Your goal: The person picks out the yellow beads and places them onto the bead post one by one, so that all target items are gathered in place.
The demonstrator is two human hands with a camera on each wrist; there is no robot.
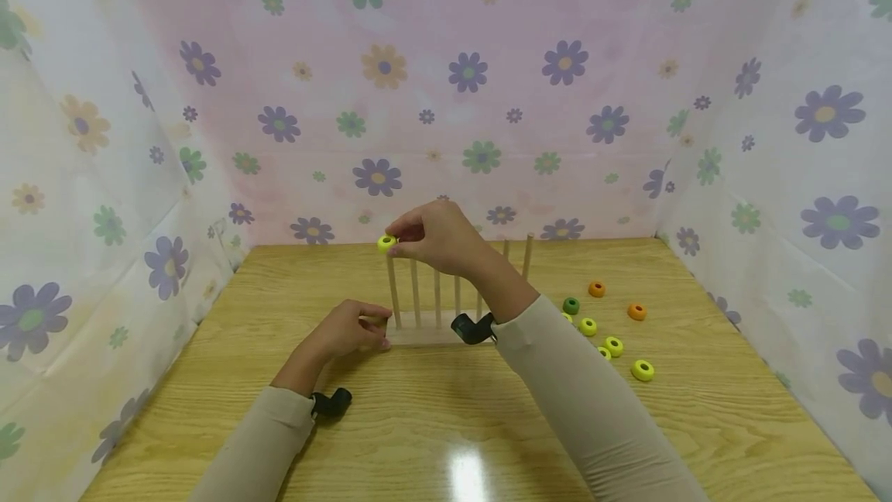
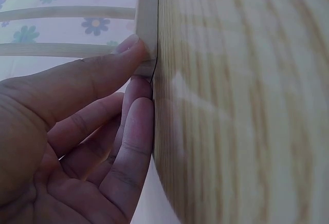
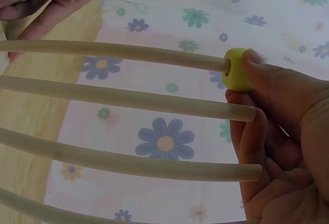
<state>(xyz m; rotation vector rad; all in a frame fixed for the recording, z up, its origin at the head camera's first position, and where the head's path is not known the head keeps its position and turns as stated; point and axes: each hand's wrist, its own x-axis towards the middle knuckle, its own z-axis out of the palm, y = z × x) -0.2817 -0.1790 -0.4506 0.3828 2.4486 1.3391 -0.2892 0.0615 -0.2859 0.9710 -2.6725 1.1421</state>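
Note:
A wooden peg rack (image 1: 435, 338) stands on the table, several thin upright pegs rising from its flat base. My right hand (image 1: 440, 238) pinches a yellow ring-shaped bead (image 1: 385, 245) between thumb and fingers, at the top of the leftmost peg (image 1: 393, 293). In the right wrist view, the peg's tip enters the hole of the bead (image 3: 237, 75). Low at the rack's left end, my left hand (image 1: 346, 328) grips the base, its thumb (image 2: 103, 70) on the front face and fingertips at the end. Part of the rack is hidden behind my right forearm.
Loose on the table to the right lie several yellow beads (image 1: 643, 370), a green bead (image 1: 571, 306) and two orange beads (image 1: 637, 312). My right sleeve (image 1: 578, 386) passes in front of some of them. Flowered cloth (image 1: 446, 99) encloses the wood-grain table (image 1: 390, 440) at the back and sides.

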